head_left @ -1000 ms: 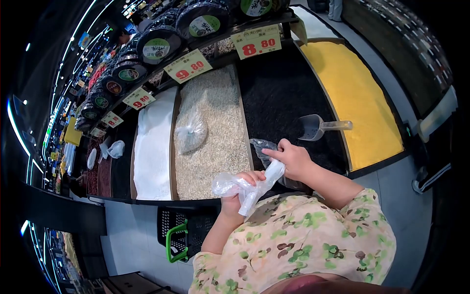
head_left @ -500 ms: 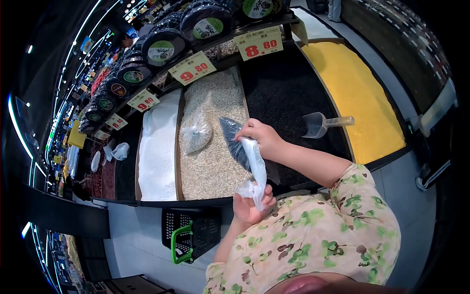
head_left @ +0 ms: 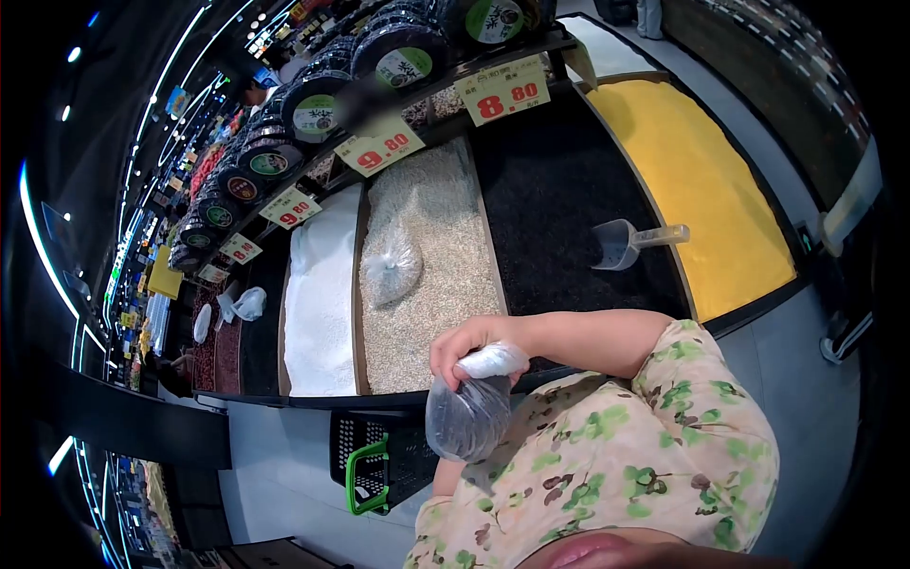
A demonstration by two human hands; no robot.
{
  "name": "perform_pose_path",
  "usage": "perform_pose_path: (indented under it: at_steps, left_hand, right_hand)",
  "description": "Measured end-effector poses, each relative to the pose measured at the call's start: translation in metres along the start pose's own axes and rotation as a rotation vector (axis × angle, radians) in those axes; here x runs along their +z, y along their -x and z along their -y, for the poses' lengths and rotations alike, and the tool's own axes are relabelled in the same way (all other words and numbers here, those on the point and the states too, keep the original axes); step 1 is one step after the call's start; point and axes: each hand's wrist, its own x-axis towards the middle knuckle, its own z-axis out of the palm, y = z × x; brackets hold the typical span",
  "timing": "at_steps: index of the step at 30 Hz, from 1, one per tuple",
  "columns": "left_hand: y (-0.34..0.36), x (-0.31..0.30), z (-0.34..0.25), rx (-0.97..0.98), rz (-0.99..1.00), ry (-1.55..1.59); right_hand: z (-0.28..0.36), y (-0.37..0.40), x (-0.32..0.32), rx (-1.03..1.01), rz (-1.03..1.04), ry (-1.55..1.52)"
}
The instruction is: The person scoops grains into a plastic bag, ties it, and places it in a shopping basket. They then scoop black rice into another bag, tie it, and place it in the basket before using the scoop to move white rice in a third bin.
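Fingers of the right hand (head_left: 479, 339) clamp the plastic bag (head_left: 466, 422) by its gathered top, close to the shirt (head_left: 607, 455); a slackening pinch could spill it. Left hand's hidden, its fingers can't be told. Basket (head_left: 410, 465) near left, scoop (head_left: 621, 245) far right, handle crossing the divider (head_left: 637, 180).

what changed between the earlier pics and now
The right hand swung the dark bag out over the pale grain, then back toward the body, still gripping it. The left hand has become hard to make out. The scoop and tied bag stayed put.
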Motion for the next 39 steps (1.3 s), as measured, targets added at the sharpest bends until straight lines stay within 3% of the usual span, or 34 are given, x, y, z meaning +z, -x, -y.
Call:
perform_pose_path:
  at_steps: [4, 8, 9, 10, 11, 12, 17, 20, 26, 32, 39]
  left_hand:
    - [0.003, 0.028, -0.029, 0.066, -0.125, -0.442]
    - [-0.004, 0.053, -0.048, 0.112, -0.277, -1.12]
    - [-0.009, 0.053, -0.052, 0.053, -0.262, -0.983]
    - [-0.014, 0.051, -0.059, -0.064, -0.288, -0.601]
    - [-0.03, 0.029, -0.089, -0.232, 0.136, -0.676]
    - [-0.034, 0.032, -0.094, -0.208, 0.074, -0.79]
    - [-0.049, 0.058, -0.09, -0.016, -0.106, -1.176]
    - [-0.054, 0.089, -0.064, 0.291, -0.137, -1.46]
    - [-0.056, 0.095, -0.051, 0.411, -0.277, -1.702]
    - [-0.049, 0.103, -0.035, 0.373, -0.134, -2.032]
    - [-0.033, 0.078, -0.015, 0.333, -0.344, -2.205]
  right_hand:
    - [-0.013, 0.014, -0.019, -0.16, 0.136, 0.034]
    - [-0.014, 0.025, -0.036, -0.335, 0.248, -0.045]
    - [-0.005, 0.029, -0.037, -0.338, 0.268, -0.076]
    - [-0.001, 0.033, -0.038, -0.318, 0.274, -0.12]
    - [0.001, 0.036, -0.038, -0.299, 0.28, -0.166]
    - [0.003, 0.041, -0.039, -0.277, 0.284, -0.212]
    - [0.01, 0.075, -0.045, -0.123, -0.276, 0.202]
    - [0.007, 0.084, -0.041, -0.164, -0.624, 0.708]
    - [-0.015, 0.081, -0.037, -0.17, -0.756, 1.184]
    - [-0.039, 0.087, -0.043, 0.145, -0.813, 0.991]
    - [-0.077, 0.081, -0.036, 0.336, -0.826, 0.647]
